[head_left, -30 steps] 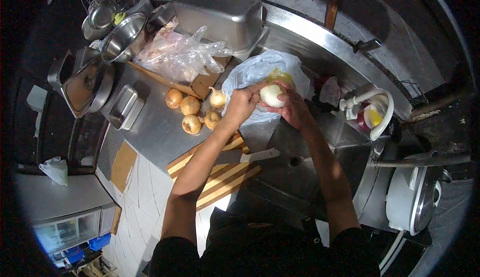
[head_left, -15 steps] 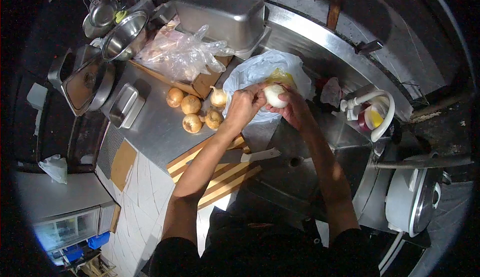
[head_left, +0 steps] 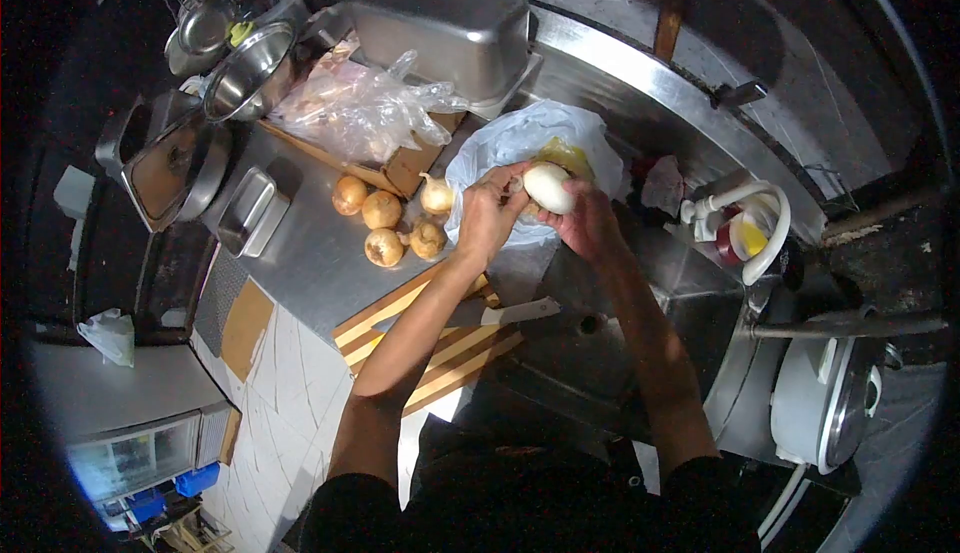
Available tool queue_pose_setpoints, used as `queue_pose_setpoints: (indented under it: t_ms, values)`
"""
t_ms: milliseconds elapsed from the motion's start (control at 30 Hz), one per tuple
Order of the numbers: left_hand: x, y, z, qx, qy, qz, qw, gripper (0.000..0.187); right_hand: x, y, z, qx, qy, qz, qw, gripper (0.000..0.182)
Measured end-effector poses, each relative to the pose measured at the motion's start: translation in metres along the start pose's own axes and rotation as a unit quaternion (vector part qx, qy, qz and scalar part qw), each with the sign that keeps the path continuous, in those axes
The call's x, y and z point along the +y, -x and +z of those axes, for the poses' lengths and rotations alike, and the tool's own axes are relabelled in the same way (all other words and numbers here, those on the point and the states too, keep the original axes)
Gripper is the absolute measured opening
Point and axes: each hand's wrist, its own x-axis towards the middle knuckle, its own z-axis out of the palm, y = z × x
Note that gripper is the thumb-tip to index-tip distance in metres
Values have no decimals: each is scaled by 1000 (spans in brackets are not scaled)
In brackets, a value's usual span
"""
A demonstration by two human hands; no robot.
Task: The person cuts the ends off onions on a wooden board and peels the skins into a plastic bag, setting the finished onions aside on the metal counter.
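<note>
A white, peeled onion [head_left: 548, 189] is held in my right hand [head_left: 590, 221], whose fingers curl round its right side and underside. At the onion's left end, my left hand [head_left: 490, 215] is closed, its thumb and fingers pinching a small pale bit of onion peel [head_left: 516, 184]. Both hands are over an opened whitish plastic bag [head_left: 490, 140] with something yellowish in it. Left of the bag, several brown-skinned onions [head_left: 381, 210] sit on the steel counter. A knife [head_left: 528, 311] lies across a striped wooden cutting board [head_left: 462, 352], partly hidden by my left forearm.
Behind the onions stands a cardboard box [head_left: 405, 170] with clear plastic over it, beside a large upturned steel pan [head_left: 440, 28]. A small steel container [head_left: 250, 213] is at the left. The sink [head_left: 560, 353] and a white curved faucet [head_left: 775, 228] are on the right.
The onion has turned in my right hand and shows more smooth white surface. My left hand has shifted slightly at the onion's left end.
</note>
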Motion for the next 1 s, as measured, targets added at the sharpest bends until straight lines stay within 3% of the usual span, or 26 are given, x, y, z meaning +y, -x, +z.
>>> queue_pose_setpoints:
  t_ms: [167, 233, 333, 400, 567, 633, 667, 733, 867, 1000]
  values:
    - [-15, -5, 4, -2, -8, 23, 1000, 23, 7, 1, -3, 47, -27, -1, 999, 44]
    - [-18, -6, 4, -5, 51, -17, 999, 18, 12, -2, -9, 57, -42, -8, 997, 42]
    - [-22, -7, 2, -14, 27, -50, 998, 15, 8, -2, -10, 38, 52, -46, 997, 35]
    - [-20, -6, 1, -5, 19, -21, 1000, 14, -1, -2, -8, 17, 5, 64, 998, 49]
    - [-24, -7, 0, -17, -11, -3, 1000, 16, 5, -6, -14, 6, 87, 22, 996, 63]
    - [-37, -13, 3, -25, 199, -131, 971, 18, 4, -7, -19, -17, 94, 20, 995, 66]
    - [-44, -14, 4, -25, 199, -131, 971, 18, 3, -8, -22, -56, 95, 20, 994, 69]
    - [-32, -19, 1, 11, 400, -273, 875, 18, 4, -8, -26, -95, 95, 19, 991, 74]
    - [-19, -22, -2, 23, 477, -306, 823, 19, 1, -2, -23, -55, 101, 6, 993, 80]
    - [-10, -26, 0, 25, 448, -317, 836, 20, -4, 3, -21, -10, 57, 52, 997, 75]
